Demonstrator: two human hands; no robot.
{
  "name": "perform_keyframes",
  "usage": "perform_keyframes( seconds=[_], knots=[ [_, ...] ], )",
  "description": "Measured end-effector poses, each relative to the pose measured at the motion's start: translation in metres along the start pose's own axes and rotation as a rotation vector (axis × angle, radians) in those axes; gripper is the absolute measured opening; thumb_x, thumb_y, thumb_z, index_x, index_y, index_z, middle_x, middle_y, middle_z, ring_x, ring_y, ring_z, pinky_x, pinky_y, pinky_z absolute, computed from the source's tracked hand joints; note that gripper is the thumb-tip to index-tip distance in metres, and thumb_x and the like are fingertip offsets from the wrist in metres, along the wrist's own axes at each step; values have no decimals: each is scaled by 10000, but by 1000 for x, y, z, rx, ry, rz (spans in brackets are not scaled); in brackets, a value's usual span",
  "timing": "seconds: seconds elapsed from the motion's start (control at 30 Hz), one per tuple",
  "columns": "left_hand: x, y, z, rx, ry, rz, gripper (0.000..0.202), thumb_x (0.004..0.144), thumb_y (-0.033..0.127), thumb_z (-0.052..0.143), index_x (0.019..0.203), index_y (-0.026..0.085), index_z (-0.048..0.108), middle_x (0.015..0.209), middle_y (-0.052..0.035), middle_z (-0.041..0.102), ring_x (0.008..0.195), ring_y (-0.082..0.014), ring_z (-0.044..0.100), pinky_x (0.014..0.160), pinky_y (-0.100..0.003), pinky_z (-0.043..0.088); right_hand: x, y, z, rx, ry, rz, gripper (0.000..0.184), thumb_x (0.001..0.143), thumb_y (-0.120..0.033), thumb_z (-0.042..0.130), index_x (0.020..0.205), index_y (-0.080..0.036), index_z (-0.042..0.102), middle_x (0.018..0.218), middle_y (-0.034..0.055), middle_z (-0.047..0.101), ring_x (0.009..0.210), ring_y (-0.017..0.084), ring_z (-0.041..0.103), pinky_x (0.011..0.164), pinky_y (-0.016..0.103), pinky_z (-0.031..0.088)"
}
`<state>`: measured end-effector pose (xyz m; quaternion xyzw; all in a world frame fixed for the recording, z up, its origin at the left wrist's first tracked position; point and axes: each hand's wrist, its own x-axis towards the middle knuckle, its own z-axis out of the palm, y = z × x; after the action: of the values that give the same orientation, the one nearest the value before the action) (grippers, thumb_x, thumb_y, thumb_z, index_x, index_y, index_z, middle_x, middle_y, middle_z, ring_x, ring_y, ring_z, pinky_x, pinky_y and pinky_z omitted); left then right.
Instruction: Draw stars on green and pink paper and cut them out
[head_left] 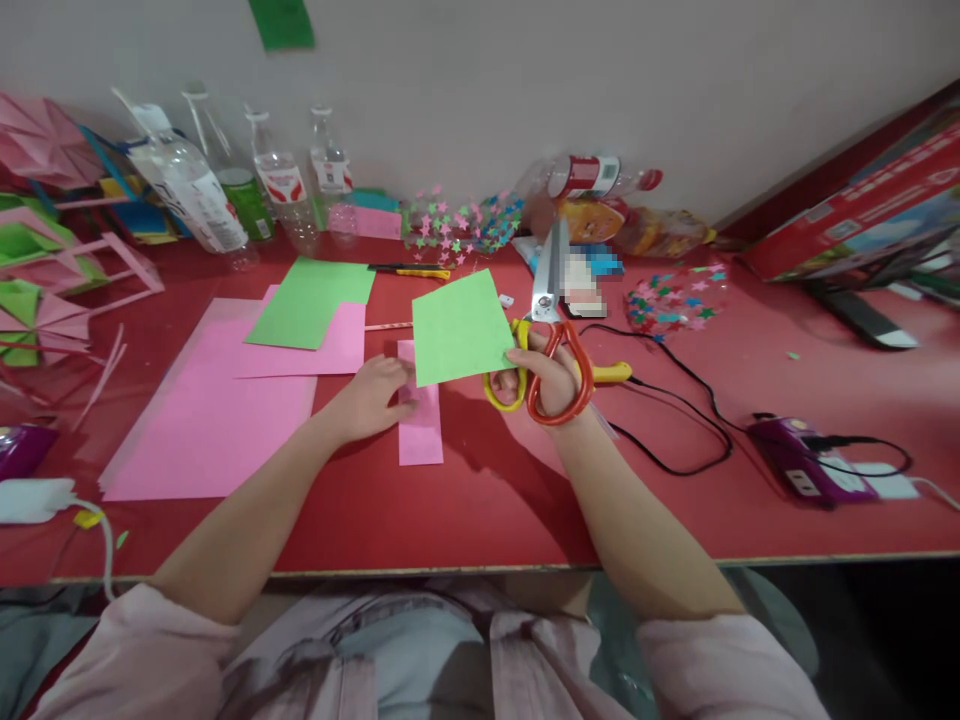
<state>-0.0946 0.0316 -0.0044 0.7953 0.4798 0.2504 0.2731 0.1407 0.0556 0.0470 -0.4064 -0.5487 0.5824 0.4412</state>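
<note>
The green square (pixel 461 330) lies between both hands, its lower right corner under the thumb of the right hand (pixel 551 375), which grips it; the scissors (pixel 545 300) hang on that hand, yellow and orange handles around its fingers, blades pointing away. The left hand (pixel 369 400), thumb and fingers slightly parted, touches the narrower pink strip (pixel 421 440). Writing on the bottle labels (pixel 283 185) is too small to read.

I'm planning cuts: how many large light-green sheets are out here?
2: one sheet in the right hand, another sheet on pink paper at left; more may be hidden.
</note>
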Motion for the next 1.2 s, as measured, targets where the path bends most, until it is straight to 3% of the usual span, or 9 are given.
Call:
perform_keyframes(
  seconds=[0.13, 0.27, 0.4, 0.5, 0.57, 0.63, 1.03, 1.1, 1.2],
  knots=[
    [1, -2, -3, -247, 116, -114, 167, 786, 330, 614, 874, 244, 727, 925, -77, 716, 955, -304, 629, 942, -459, 428, 0, 3, 2, -28, 7, 7, 239, 688, -422, 603, 683, -227, 465, 429, -65, 478, 378, 107, 460, 479, 286, 430],
    [-1, 3, -3, -525, 167, -181, 343, 729, 326, 701, 1063, 251, 686, 1151, -66, 683, 1117, -297, 590, 994, -443, 415, 0, 11, 8, -1, -12, 10, 250, 708, -427, 591, 679, -229, 440, 432, -73, 475, 388, 99, 471, 493, 276, 443],
    [-2, 18, -2, -949, 48, -192, 575, 658, 390, 764, 1182, 202, 618, 1242, -114, 633, 1173, -315, 566, 988, -456, 443, -2, 21, 19, 16, -47, 27, 235, 724, -387, 597, 695, -226, 428, 450, -69, 507, 398, 96, 484, 448, 245, 409],
    [-1, 26, 0, -1143, 251, -332, 533, 669, 462, 735, 1105, 170, 645, 1170, -134, 667, 1157, -328, 579, 966, -472, 468, -3, 32, 24, 20, -95, 20, 268, 736, -380, 612, 693, -229, 395, 419, -86, 479, 371, 92, 461, 435, 244, 399],
    [0, 26, 1, -1178, 362, -401, 520, 617, 413, 780, 1054, 159, 659, 1119, -136, 689, 1149, -331, 587, 970, -466, 472, -3, 40, 24, -5, -110, 10, 280, 753, -395, 614, 706, -226, 396, 417, -94, 467, 367, 87, 449, 442, 244, 401],
    [1, 24, 1, -1164, 388, -425, 514, 572, 359, 818, 1018, 151, 670, 1079, -136, 705, 1131, -332, 601, 971, -461, 478, -4, 44, 22, -44, -126, -4, 271, 777, -399, 605, 720, -220, 410, 428, -92, 474, 382, 85, 459, 462, 245, 415],
    [-2, 17, 4, -1066, 242, -377, 477, 652, 381, 782, 1060, 161, 669, 1077, -109, 710, 1077, -304, 632, 931, -434, 500, -1, 29, 18, 85, -120, -12, 276, 716, -353, 675, 747, -220, 436, 433, -85, 524, 360, 98, 477, 412, 244, 407],
    [-4, 15, -2, -1094, 251, -386, 441, 603, 344, 793, 992, 168, 684, 1003, -89, 726, 990, -281, 665, 851, -383, 533, -1, 26, 12, 78, -164, 11, 266, 704, -331, 680, 726, -220, 439, 410, -91, 502, 346, 96, 458, 413, 248, 408],
    [-6, 12, -12, -1119, 246, -395, 270, 559, 277, 771, 786, 160, 681, 725, -45, 711, 651, -195, 675, 571, -273, 532, -1, 21, 3, 0, -283, 107, 231, 697, -274, 667, 686, -217, 443, 389, -92, 473, 342, 95, 452, 400, 242, 390]
  ],
)
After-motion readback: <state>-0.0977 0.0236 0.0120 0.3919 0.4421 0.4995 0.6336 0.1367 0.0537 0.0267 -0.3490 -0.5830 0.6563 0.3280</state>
